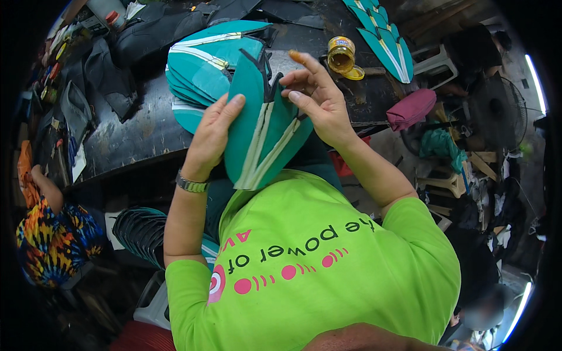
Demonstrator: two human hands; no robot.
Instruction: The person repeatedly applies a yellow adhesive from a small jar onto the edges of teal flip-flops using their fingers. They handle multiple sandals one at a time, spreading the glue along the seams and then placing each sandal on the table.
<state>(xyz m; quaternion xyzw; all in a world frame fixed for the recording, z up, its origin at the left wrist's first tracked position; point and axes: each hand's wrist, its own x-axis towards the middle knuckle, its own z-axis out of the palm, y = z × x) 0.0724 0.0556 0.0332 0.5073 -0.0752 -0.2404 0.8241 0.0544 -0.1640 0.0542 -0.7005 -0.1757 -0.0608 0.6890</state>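
Observation:
My left hand (212, 136) pinches the left edge of a teal sole-shaped piece (243, 131), its thumb on the front. Pale tape (261, 140) forms a V on that piece, and black strips (266, 73) stick out near its top. Beside its upper right edge is my right hand (322, 105), fingers apart, with brown smears on the raised index fingertip. Its other fingers come close to a black strip; whether they touch it is unclear. Beyond my left hand lies a stack of similar teal pieces (202, 52) with pale tape.
An open yellow jar (341, 54) with brown contents stands on the dark table (140, 140), its lid beside it. More teal pieces (383, 44) lie far right, near a maroon bundle (411, 109). Black material (158, 35) covers the far left. A person in a multicoloured shirt (55, 240) is at left.

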